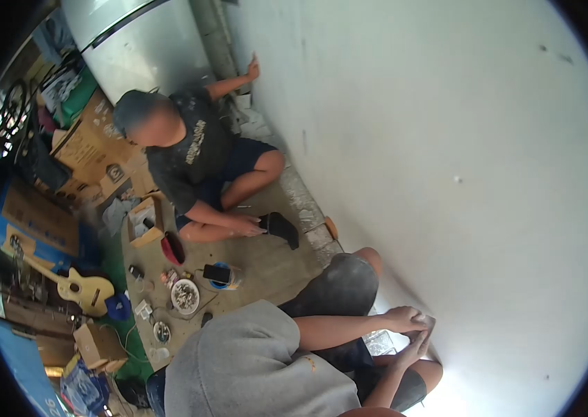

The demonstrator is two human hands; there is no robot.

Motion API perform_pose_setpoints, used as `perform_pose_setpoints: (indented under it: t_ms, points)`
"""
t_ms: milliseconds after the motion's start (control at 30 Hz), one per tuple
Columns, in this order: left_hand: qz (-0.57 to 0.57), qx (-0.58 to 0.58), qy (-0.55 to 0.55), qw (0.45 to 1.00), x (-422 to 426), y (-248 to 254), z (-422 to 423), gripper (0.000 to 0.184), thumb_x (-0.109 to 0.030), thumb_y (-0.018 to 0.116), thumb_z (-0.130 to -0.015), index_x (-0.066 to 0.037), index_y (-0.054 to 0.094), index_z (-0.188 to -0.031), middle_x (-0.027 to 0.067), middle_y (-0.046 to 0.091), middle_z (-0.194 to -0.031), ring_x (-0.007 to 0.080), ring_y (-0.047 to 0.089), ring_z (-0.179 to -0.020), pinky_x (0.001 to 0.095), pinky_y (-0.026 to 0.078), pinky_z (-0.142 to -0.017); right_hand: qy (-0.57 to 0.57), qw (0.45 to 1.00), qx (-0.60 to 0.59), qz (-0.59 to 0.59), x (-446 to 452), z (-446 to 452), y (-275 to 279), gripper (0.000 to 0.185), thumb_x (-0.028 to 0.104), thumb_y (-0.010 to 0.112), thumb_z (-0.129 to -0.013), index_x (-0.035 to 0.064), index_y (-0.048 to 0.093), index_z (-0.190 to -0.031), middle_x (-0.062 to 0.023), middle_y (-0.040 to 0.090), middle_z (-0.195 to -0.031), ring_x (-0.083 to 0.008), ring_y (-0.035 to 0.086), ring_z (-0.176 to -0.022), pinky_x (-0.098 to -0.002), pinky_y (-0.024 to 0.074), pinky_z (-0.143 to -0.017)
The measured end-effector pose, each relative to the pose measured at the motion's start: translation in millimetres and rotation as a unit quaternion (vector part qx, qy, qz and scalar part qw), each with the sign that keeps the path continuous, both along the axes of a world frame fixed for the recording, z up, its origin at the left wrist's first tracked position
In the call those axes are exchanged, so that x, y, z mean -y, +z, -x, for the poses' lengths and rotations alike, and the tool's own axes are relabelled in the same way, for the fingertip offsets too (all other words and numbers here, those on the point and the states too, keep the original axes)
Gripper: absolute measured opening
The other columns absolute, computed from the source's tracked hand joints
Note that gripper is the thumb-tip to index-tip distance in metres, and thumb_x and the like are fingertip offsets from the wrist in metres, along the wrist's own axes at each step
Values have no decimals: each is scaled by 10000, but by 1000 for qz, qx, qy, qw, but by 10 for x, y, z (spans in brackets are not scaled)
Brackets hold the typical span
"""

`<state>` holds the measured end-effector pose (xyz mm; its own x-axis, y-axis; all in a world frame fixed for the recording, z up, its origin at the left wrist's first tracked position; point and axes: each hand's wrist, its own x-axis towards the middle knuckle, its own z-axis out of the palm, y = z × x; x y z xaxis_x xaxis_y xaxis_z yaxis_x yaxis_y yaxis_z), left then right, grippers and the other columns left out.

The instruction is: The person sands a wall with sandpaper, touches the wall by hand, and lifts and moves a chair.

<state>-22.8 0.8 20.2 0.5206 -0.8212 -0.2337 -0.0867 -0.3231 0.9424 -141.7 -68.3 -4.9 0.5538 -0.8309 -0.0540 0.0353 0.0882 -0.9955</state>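
My left hand (405, 320) is closed, fingers bent, close to the base of the white wall (446, 229). Just below it, my right hand (413, 349) closes in, fingers pressed together and touching the left. Between them and the wall shows a thin, flat brown-grey piece (432, 326), which looks like a folded sheet of sandpaper. My fingers partly cover it. Both hands look dusty. My grey shirt (252, 365) and bent, dark-clothed knee (335, 285) are beside my arms.
Another person (196, 153) sits by the wall, one hand raised against it. On the floor board (266, 264) are a phone (217, 274) on a tub, a white bowl (185, 297) and an open box (145, 222). A guitar (89, 292) and fridge (148, 55) stand beyond.
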Motion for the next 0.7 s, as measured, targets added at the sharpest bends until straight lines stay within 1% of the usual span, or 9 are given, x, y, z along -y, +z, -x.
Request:
perform_pose_setpoints:
  t_ms: [167,200,267,300,367,433,533,600,700]
  points:
    - [-84,46,-22,995,-6,109,-41,698,-650,560,-712,-17,624,-999,217,637,-968,347,617,-928,394,473,-790,-39,985,11,-165,-198,-105,335,419,183,467,-940,21,430,-1324,-156,561,-1153,-213,573,-1008,-310,485,-831]
    - [-68,78,44,994,0,103,-11,633,-639,567,-710,-57,650,-944,210,649,-915,357,629,-888,402,490,-770,-45,990,13,-132,-153,-150,232,419,212,487,-933,43,450,-1315,-146,554,-1171,-211,565,-1015,-312,482,-834]
    - [-144,53,20,988,49,-263,-104,646,-608,503,-790,-77,540,-1156,219,631,-1008,366,604,-970,407,474,-829,-115,968,-93,-201,-106,-128,126,449,312,515,-918,45,484,-1278,-122,520,-1228,-210,537,-1032,-331,440,-876]
    - [-54,17,28,998,28,-579,-147,637,-564,483,-838,-50,484,-1214,225,602,-1087,351,579,-1035,411,456,-865,-125,954,-83,-260,-109,-175,105,476,339,517,-915,31,479,-1276,-113,519,-1231,-211,538,-1014,-328,423,-883]
    - [-102,49,-32,993,-48,-285,-193,693,-532,507,-857,25,418,-1259,220,513,-1215,317,514,-1122,386,417,-917,-96,984,-52,-138,-100,-203,-333,432,336,531,-909,51,542,-1233,-92,588,-1136,-156,525,-983,-311,424,-855]
    - [-81,15,-87,993,-73,-219,-130,702,-525,471,-886,64,394,-1259,221,493,-1218,294,501,-1130,364,393,-946,-58,986,-75,-135,-176,-211,-183,383,264,500,-925,32,545,-1227,-71,640,-1015,-136,564,-868,-286,459,-770]
    - [-93,-2,-133,987,-66,-206,-98,692,-506,435,-912,78,369,-1278,218,478,-1231,289,487,-1148,352,381,-964,-99,982,72,-141,-235,-291,-408,365,235,498,-914,9,564,-1193,-84,654,-950,-134,573,-826,-281,467,-747]
    - [-100,-30,-152,983,-63,-258,-59,683,-495,421,-923,78,357,-1290,214,474,-1237,288,479,-1159,345,375,-973,-40,990,-6,-137,-241,-329,-363,352,223,525,-870,-44,588,-1089,-156,636,-926,-208,634,-807,-317,550,-641]
    - [-108,-108,-153,976,-47,-353,-172,666,-483,408,-934,73,354,-1297,211,455,-1260,279,471,-1169,339,372,-980,-6,987,-85,-134,-231,-291,-145,347,225,551,-840,-56,602,-1037,-170,634,-930,-233,645,-770,-342,564,-651]
